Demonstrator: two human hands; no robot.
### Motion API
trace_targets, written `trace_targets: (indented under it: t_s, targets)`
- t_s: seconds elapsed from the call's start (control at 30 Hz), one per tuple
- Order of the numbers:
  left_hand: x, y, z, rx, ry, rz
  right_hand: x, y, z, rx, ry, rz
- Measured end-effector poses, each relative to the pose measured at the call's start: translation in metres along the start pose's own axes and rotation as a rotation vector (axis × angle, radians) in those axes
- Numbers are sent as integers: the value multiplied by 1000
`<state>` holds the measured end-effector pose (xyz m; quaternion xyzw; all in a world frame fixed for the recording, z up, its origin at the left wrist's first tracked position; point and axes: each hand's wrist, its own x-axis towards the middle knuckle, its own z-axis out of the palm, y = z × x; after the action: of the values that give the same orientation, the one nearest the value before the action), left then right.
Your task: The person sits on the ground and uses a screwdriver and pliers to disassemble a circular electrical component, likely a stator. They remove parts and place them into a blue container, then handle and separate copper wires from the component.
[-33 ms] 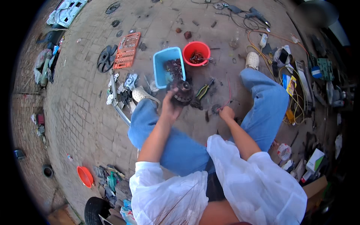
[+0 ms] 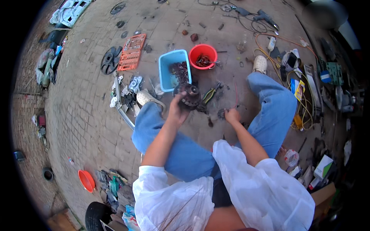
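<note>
My left hand [image 2: 178, 109] grips a dark, greasy round metal part [image 2: 189, 95] with a raised hub and a toothed rim. It hangs just in front of the light blue basin [image 2: 162, 73], which has dark metal pieces in it. My right hand [image 2: 232, 115] is closed low over the paving, beside a small dark piece [image 2: 221, 113]; what its fingers grip is not clear. A thin red wire or rod [image 2: 236, 94] rises near those fingers. Pliers with yellow-green and black handles [image 2: 209, 95] lie between the hands, next to a dark clump [image 2: 201, 106].
A red bowl [image 2: 196, 66] of small metal pieces stands beside the basin. To the left lie an orange socket set case [image 2: 129, 61], a black fan-like wheel [image 2: 110, 61] and a metal strip [image 2: 124, 114]. Cables [image 2: 266, 48] and scattered tools crowd the right side.
The view has shifted slightly. The round part in my left hand is turned a little and looks sharper; my right hand stays in nearly the same place.
</note>
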<state>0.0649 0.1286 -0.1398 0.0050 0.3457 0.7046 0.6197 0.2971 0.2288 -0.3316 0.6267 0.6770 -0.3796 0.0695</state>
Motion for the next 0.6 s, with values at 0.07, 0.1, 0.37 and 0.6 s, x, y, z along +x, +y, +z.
trace_targets:
  t_s: [0.07, 0.1, 0.37, 0.6]
  targets:
    - [3, -7, 0, 33, 4, -36, 0, -23, -13, 345, -49, -75]
    - [5, -11, 1, 51, -4, -42, -4, -34, -22, 579, -134, -94]
    - [-12, -54, -6, 132, -23, -152, -72, -78, -69, 612, -224, -330]
    - [-33, -85, -14, 88, -38, -183, -83, -50, -78, 571, -412, -342]
